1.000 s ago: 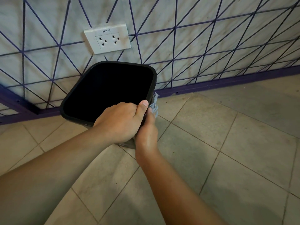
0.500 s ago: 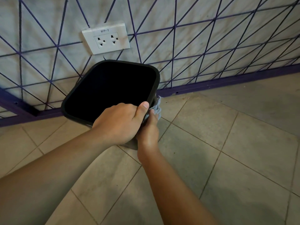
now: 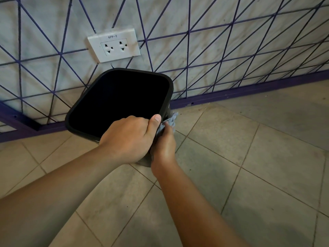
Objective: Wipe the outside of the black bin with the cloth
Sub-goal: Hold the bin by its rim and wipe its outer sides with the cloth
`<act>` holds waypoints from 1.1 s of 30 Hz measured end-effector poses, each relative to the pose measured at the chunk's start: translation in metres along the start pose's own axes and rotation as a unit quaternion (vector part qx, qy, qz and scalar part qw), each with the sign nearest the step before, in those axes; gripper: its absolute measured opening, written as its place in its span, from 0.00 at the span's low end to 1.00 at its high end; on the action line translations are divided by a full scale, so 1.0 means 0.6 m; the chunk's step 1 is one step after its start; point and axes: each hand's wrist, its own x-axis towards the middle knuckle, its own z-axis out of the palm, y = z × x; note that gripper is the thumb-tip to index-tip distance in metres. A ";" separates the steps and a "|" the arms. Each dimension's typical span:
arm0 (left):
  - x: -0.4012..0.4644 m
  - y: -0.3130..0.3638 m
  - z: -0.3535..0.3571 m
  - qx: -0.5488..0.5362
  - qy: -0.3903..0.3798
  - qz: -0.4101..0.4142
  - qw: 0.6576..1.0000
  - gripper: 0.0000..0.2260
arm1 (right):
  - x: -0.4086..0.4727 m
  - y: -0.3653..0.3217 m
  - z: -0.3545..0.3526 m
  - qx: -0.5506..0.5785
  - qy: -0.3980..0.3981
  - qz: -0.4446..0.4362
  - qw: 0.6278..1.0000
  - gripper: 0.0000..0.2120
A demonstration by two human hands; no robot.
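The black bin [image 3: 167, 97] stands on the tiled floor against the wall, its square mouth facing up at me. My left hand [image 3: 128, 138] grips the bin's near rim, fingers curled inside and thumb along the rim's corner. My right hand [image 3: 164, 145] holds a grey-blue cloth [image 3: 170, 120] against the bin's right outer side, just below the rim. Most of the cloth and the bin's lower body are hidden behind my hands.
A white double wall socket [image 3: 114, 45] sits on the wall above the bin. Purple lines cross the wall, and a purple baseboard [image 3: 249, 90] runs along its foot. Beige floor tiles [image 3: 231, 166] spread out to the right and toward me.
The cloth has slid a little lower and farther along the bin's right side with my right hand. My left hand keeps its grip on the rim.
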 end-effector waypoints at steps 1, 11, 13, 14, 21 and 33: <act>0.000 -0.001 0.000 -0.001 -0.003 -0.002 1.000 0.27 | -0.008 0.003 0.004 -0.005 -0.012 0.000 1.000 0.58; 0.004 -0.006 0.001 -0.018 -0.006 -0.006 1.000 0.27 | 0.008 0.030 0.000 -0.017 -0.024 -0.004 1.000 0.60; 0.005 -0.003 0.001 -0.005 0.000 -0.002 1.000 0.27 | 0.024 0.037 -0.006 -0.027 -0.003 -0.016 0.999 0.65; 0.004 -0.001 0.000 0.001 0.004 -0.001 1.000 0.27 | 0.029 0.039 -0.008 -0.029 0.004 -0.013 0.999 0.68; 0.003 0.000 0.002 0.001 0.006 -0.004 1.000 0.28 | 0.008 0.035 -0.010 -0.061 -0.021 -0.023 0.998 0.68; 0.005 0.000 0.002 0.006 0.011 -0.001 1.000 0.28 | 0.022 0.049 -0.018 -0.029 0.000 0.003 1.000 0.74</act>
